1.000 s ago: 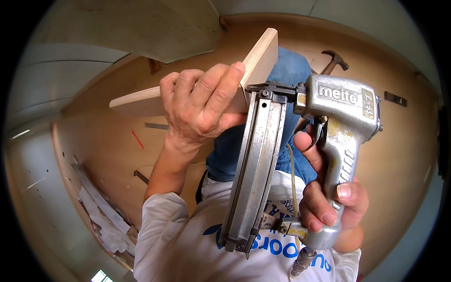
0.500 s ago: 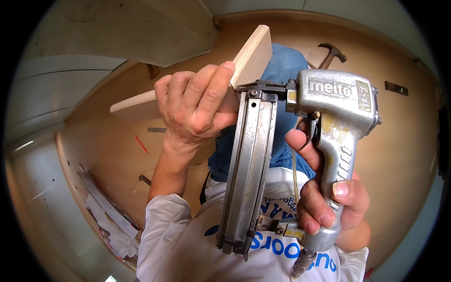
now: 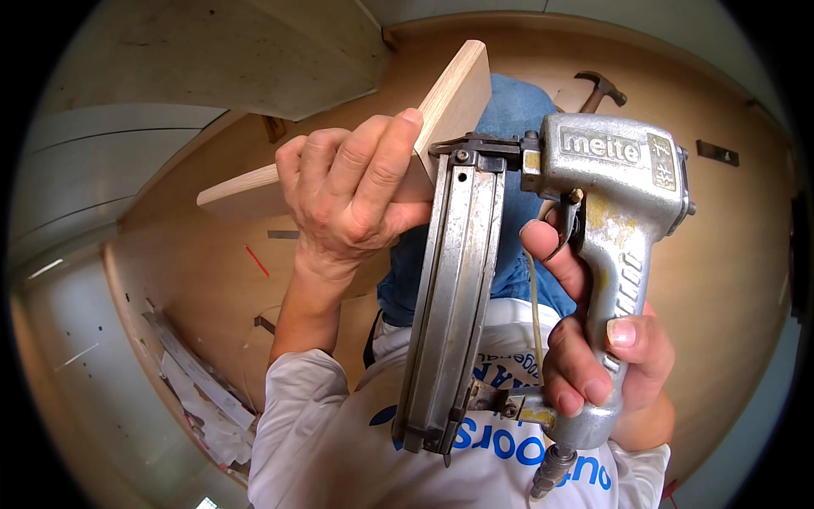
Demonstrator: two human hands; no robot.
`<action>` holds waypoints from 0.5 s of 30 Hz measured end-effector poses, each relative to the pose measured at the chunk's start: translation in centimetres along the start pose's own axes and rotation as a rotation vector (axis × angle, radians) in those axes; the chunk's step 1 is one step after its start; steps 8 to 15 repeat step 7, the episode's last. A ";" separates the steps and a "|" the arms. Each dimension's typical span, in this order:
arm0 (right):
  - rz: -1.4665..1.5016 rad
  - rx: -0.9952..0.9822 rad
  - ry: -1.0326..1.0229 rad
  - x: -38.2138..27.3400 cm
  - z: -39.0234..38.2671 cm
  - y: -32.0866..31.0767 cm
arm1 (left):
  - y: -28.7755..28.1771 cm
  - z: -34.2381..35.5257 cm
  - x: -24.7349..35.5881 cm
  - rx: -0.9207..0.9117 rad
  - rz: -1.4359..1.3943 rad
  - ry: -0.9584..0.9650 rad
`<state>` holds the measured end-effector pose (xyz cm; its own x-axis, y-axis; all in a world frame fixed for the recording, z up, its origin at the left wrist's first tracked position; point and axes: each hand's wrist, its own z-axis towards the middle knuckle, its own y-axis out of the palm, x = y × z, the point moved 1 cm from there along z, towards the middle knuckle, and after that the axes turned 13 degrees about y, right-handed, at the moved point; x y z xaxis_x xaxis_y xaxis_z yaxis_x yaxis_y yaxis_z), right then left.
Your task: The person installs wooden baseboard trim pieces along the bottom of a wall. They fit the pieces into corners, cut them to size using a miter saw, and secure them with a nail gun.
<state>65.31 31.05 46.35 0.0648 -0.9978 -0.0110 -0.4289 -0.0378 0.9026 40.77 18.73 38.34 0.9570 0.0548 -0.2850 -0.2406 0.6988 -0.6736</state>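
My left hand (image 3: 356,182) is wrapped round the corner where two light wooden boards meet at an angle. One wooden board (image 3: 458,97) slants up and away over my knee; the other board (image 3: 246,192) runs off to the left behind my fingers. In my right hand (image 3: 585,356) is a silver pneumatic nail gun (image 3: 627,174), gripped by its handle, with the index finger at the trigger. The gun's nose meets the boards at their joint, beside my left fingers. Its long magazine hangs down toward my shirt.
A claw hammer (image 3: 600,87) lies on the brown floor (image 3: 712,254) beyond my knee. Right of it lies a dark metal strip (image 3: 717,153). Scrap strips and paper (image 3: 199,390) are heaped at lower left, and a red stick (image 3: 256,260) lies nearer. A pale panel (image 3: 254,51) stands at upper left.
The nail gun has shifted very slightly right and tilted a little, its nose still at the joint. My left hand and the boards have barely moved.
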 end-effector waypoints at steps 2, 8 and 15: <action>-0.001 0.001 0.001 -0.1 0.0 0.0 | -0.1 0.2 0.1 -0.007 -0.011 -0.008; -0.048 -0.004 0.029 -0.2 -0.1 -0.2 | 0.0 -0.1 -0.1 0.017 0.004 0.006; -0.048 -0.004 0.029 -0.2 -0.1 -0.2 | 0.0 -0.1 -0.1 0.017 0.004 0.006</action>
